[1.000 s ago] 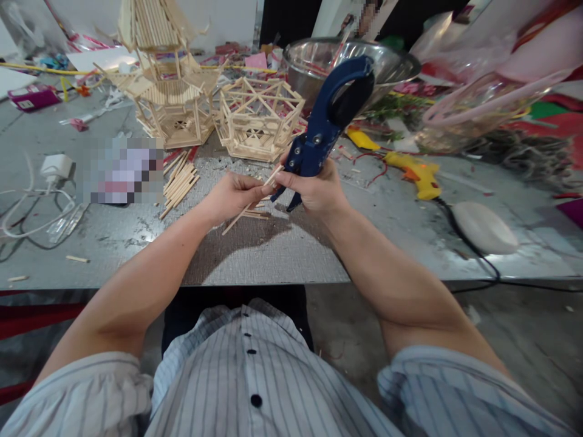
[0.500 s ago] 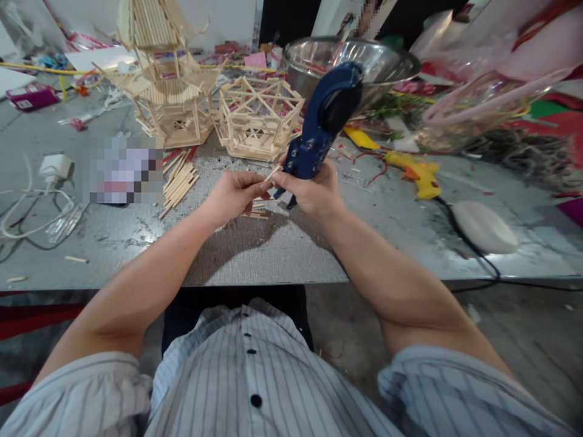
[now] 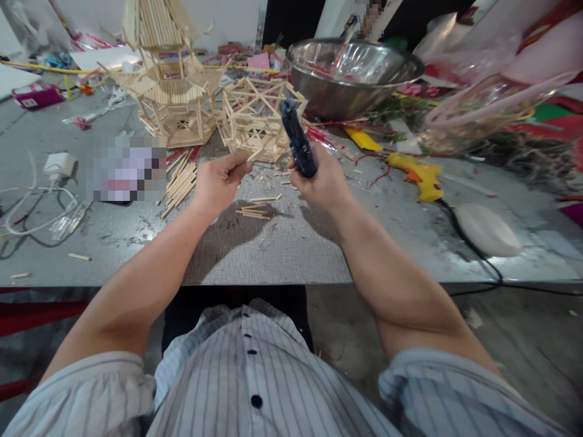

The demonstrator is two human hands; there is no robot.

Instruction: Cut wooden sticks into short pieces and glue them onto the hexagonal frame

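Observation:
Between thumb and fingers, my left hand [image 3: 223,182] pinches a short wooden stick [image 3: 256,154]. My right hand [image 3: 325,176] is wrapped round a dark blue hand cutter [image 3: 298,139], now seen edge-on, so its jaws are hard to make out. Several cut sticks [image 3: 254,211] lie on the table below and between the hands. A pile of longer wooden sticks [image 3: 182,185] rests left of my left hand. Just beyond the hands stands an open stick frame [image 3: 255,115], and left of it a tiered stick pagoda [image 3: 170,91].
A steel bowl [image 3: 355,85] stands at the back. To the right lie a yellow glue gun [image 3: 416,173] with a black cord and a white oval object [image 3: 487,229]. A blurred phone [image 3: 125,173] and a white charger [image 3: 59,165] with cable are on the left of the grey table [image 3: 273,261].
My hands have moved apart. The cutter has turned edge-on and come away from the stick in my left hand. The cut sticks on the table show more fully.

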